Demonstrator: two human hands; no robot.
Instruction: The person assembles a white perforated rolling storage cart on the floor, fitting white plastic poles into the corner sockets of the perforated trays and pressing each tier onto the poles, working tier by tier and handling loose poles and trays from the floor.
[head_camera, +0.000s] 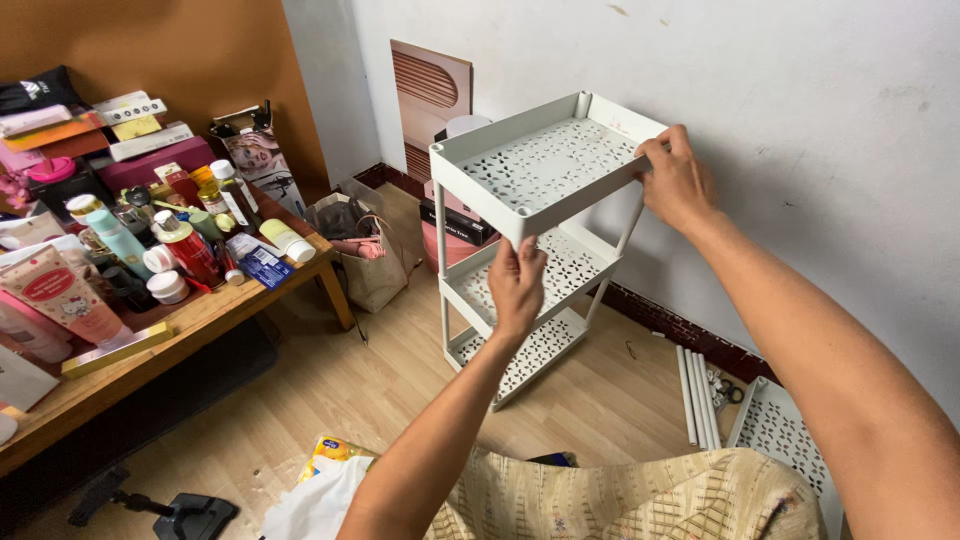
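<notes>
Rear legs of white three-tier shelf rack (545, 235) partly hidden behind trays; fourth tray (785, 430) on floor at right, cut off by patterned fabric. Rack stands on wood floor (400, 385) near white wall. Left hand (517, 285) raised, fingers closed on front corner post under top tray. Right hand (678, 180) reaches out, fingers curled over top tray's right rim. Loose white poles (695, 395) lie by wall edge. Cluttered table (215, 310) at left.

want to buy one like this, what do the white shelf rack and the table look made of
Shelf rack: likely moulded plastic, matte off-white, judging by its punched-pattern trays and thick rounded rims; painted metal is possible. Table: wood, light brown with visible grain.
</notes>
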